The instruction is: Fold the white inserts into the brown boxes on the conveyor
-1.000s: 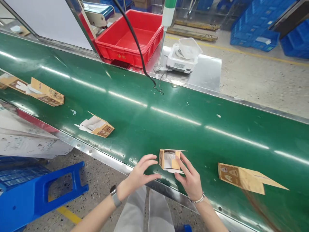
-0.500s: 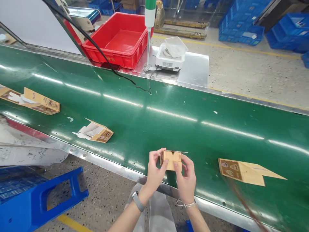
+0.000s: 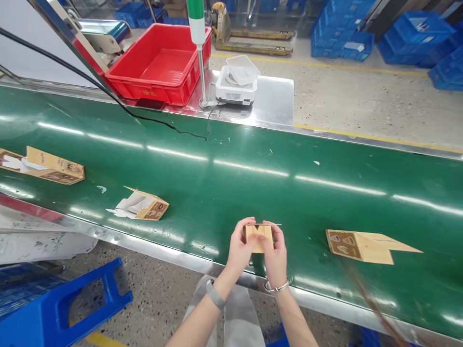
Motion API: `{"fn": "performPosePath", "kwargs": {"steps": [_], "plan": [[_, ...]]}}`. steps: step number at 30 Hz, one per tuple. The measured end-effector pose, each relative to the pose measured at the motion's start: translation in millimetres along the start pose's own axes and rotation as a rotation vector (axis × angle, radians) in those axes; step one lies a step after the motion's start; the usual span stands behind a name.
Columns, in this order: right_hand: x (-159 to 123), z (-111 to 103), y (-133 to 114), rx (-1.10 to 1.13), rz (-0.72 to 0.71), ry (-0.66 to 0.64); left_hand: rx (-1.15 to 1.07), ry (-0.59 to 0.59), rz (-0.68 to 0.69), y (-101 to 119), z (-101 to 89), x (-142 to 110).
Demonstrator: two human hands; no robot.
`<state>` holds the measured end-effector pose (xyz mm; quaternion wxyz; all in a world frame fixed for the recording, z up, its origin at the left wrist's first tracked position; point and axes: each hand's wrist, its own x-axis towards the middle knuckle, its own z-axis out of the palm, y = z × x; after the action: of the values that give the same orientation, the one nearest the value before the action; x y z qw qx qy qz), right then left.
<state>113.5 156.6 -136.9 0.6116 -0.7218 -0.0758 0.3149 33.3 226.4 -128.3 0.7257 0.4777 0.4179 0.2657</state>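
Between both hands is a small tan cardboard box [image 3: 261,246], its upper flaps folded over and a notch in the top. My left hand [image 3: 240,248] is wrapped round its left side, thumb pressed on the top. Round the right side, my right hand [image 3: 276,253] grips it in the same way, the thumbs close together. A thin flap edge juts out at the back. The box is over the green conveyor belt [image 3: 202,193]; fingers hide its sides.
Left on the belt lie an open carton with white inner flaps [image 3: 144,205] and more open cartons [image 3: 58,166]. Rightward lies another open carton [image 3: 356,246]. Beyond the belt are a red crate [image 3: 155,62] and a white scale [image 3: 237,86]. A blue stool [image 3: 72,308] stands lower left.
My left hand has come in from the left and taken hold of the box. The box's open top has been folded over, and both thumbs now press on it.
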Motion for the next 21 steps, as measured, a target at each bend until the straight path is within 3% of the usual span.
{"fn": "performPosePath", "kwargs": {"steps": [5,9,15,19,21], "plan": [[-4.2,-38.2,-5.4,-0.095,-0.147,-0.119,0.355,-0.332,0.261,11.6,-20.3,-8.9],[-5.8,-63.0,-18.2,-0.359,-0.379,-0.209,0.601,-0.47,0.449,21.5,-23.1,7.2],[-1.4,-84.5,-8.0,-0.639,-0.74,-0.128,0.621,-0.524,0.675,4.6,-12.9,28.9],[-23.0,-89.5,-0.3,-0.763,-0.817,0.012,0.753,-0.464,0.8,3.0,0.7,7.4],[-43.2,-81.7,-0.5,-0.778,-0.85,0.161,0.793,-0.418,0.817,11.1,-6.5,-11.8]]}}
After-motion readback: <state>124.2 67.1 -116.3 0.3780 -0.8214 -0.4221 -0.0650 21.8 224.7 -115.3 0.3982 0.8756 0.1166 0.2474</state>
